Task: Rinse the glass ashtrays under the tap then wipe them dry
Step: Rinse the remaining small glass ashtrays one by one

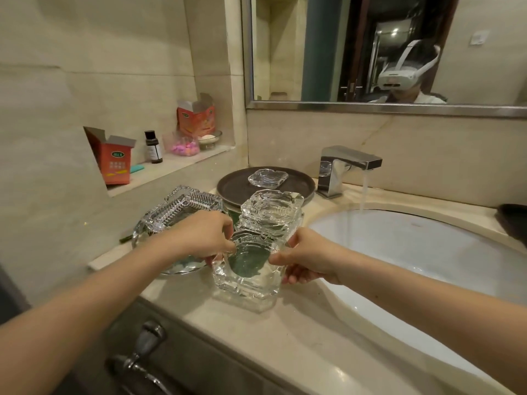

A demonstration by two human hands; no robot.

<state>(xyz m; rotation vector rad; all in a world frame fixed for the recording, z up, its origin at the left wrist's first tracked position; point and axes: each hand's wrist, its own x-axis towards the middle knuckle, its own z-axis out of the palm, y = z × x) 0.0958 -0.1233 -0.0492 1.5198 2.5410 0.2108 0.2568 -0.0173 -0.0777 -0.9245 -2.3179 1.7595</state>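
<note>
A stack of square glass ashtrays stands on the counter left of the sink. My left hand pinches the left rim of the top ashtray of that stack. My right hand grips its right rim. A second stack of glass ashtrays stands just behind. A large cut-glass ashtray lies to the left, partly behind my left hand. One flat glass ashtray sits on a dark round tray. The tap runs water into the white sink.
A wall niche at the left holds two red boxes, a small dark bottle, a bowl of pink items and a soap dish. A dark cloth lies at the far right. A mirror hangs above.
</note>
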